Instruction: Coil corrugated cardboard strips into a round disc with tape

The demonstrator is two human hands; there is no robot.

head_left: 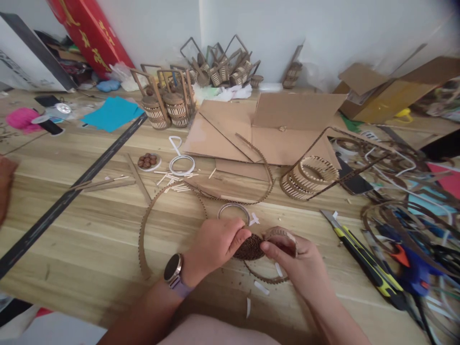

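Between my hands is a dark brown round coil of corrugated cardboard (250, 248), its ridged winding facing up. My left hand (219, 242), with a watch on the wrist, is closed on the coil's left side. On the other side my right hand (298, 256) pinches a corrugated cardboard strip (280, 234) that loops up from the coil's edge. Part of that strip curves under the coil and my right hand. Just beyond my left hand lies a ring-shaped roll of tape (233, 211). Long loose corrugated strips (144, 239) curl across the table to the left and behind.
A yellow-black utility knife (362, 254) and a blue glue gun (413, 268) lie at right among tangled strips. Behind stand a slatted basket (309, 177), flattened cardboard (223, 129) and small finished baskets (176, 108). Left are a dish of brown beads (149, 162) and another person's arm (5, 187).
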